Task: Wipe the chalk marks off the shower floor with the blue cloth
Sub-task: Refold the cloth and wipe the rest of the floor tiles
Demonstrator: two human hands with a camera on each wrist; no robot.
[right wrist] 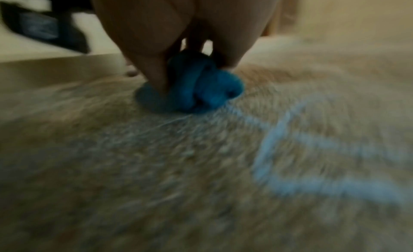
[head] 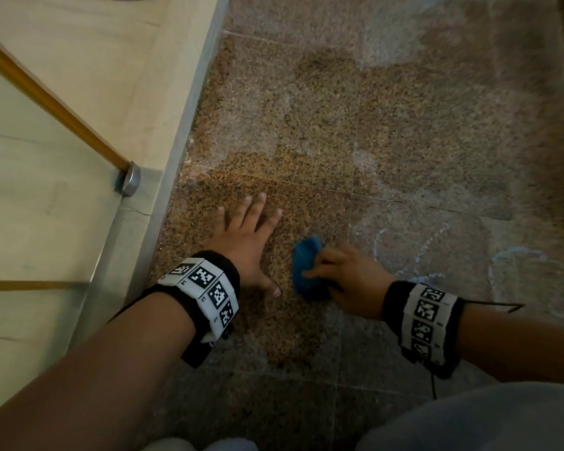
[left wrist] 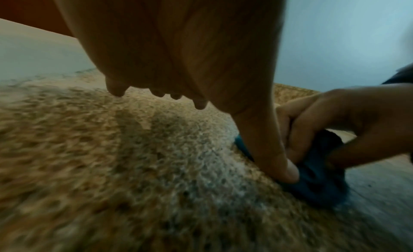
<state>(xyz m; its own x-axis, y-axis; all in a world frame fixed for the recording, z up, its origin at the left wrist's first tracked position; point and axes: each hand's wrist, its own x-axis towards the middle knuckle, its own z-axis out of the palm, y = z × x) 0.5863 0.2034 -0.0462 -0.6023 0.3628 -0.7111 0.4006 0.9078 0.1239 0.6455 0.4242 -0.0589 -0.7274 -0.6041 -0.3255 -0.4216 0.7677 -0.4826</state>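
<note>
Gripping the bunched blue cloth (head: 308, 271), the right hand (head: 349, 284) curls its fingers round it and holds it down on the speckled shower floor (head: 388, 131). Just left of the cloth, the left hand (head: 246, 242) lies flat on the floor, fingers spread and holding nothing, its thumb close to the cloth. Right of the cloth, pale chalk marks (head: 437, 252) loop over the tiles. Further left of the cloth runs a pale raised edge (head: 163, 177).
</note>
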